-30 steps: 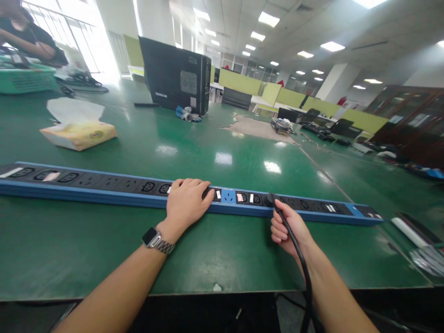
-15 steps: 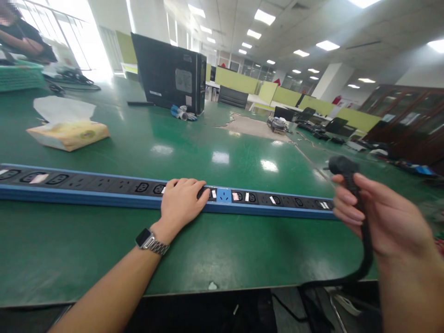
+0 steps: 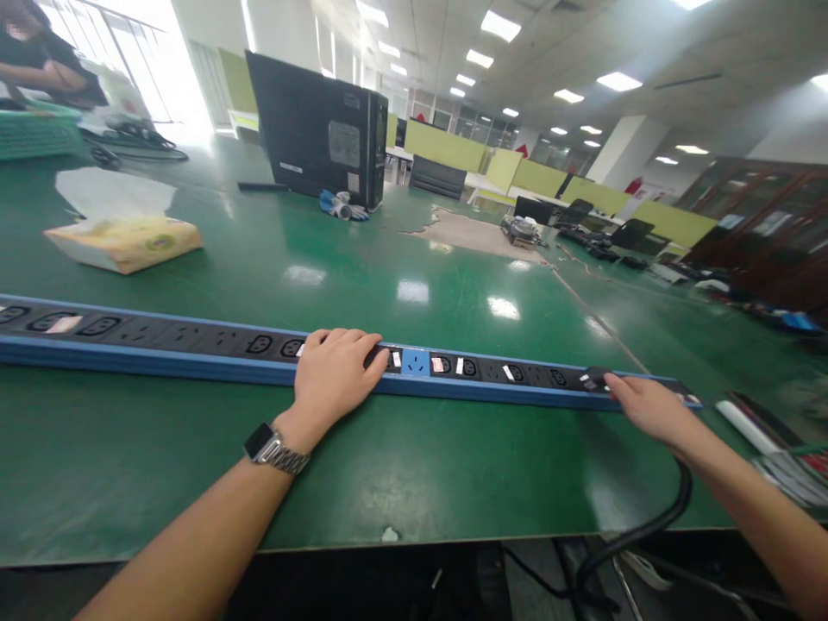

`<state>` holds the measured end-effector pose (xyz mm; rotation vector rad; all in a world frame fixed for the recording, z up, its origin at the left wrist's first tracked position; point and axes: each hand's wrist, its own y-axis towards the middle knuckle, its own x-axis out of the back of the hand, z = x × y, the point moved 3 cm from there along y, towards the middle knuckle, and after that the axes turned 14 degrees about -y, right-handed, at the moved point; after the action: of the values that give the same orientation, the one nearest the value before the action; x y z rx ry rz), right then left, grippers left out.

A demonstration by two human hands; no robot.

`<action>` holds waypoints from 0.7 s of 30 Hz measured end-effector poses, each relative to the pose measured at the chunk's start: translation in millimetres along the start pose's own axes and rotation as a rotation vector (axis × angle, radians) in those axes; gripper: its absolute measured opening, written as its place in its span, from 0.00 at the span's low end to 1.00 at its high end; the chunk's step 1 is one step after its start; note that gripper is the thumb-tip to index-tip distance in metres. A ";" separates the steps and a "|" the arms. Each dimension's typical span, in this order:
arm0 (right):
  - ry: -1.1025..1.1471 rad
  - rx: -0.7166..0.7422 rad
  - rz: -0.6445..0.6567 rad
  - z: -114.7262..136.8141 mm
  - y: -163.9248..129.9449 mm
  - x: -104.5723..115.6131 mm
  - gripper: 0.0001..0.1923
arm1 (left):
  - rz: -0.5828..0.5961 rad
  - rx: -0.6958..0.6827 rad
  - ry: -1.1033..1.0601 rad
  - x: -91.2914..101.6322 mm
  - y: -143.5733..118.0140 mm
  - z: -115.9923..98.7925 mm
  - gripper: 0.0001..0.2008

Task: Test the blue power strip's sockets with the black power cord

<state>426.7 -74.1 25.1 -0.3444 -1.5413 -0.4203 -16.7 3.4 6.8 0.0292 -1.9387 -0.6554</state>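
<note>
A long blue and black power strip (image 3: 492, 373) lies across the green table, with rows of sockets facing up. My left hand (image 3: 337, 371), a watch on its wrist, grips the strip near its middle, just left of a blue socket (image 3: 416, 362). Toward the strip's right end my right hand (image 3: 647, 404) holds a black power plug (image 3: 595, 378) against the top of the strip. Whether its pins are in a socket is hidden. The plug's thick black cable (image 3: 682, 487) hangs from behind my right hand over the table's front edge.
A tissue pack (image 3: 126, 241) sits at left, behind the strip. Farther back stand a black computer tower (image 3: 316, 129) and grey-blue gloves (image 3: 341, 205). White items and a wire basket (image 3: 795, 474) are at far right. Another person (image 3: 48, 65) is at upper left by a green basket (image 3: 39, 134).
My right hand has brought the plug down from above the table onto the right part of the strip. My left hand has stayed on the strip.
</note>
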 end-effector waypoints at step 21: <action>-0.444 0.159 0.055 24.7 -11.3 4.1 0.31 | -0.002 0.004 -0.026 0.1 0.4 1.1 0.21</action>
<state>399.5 -72.6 28.8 -0.3709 -1.9795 -0.1803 -17.6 4.1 6.8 0.0250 -1.9652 -0.6556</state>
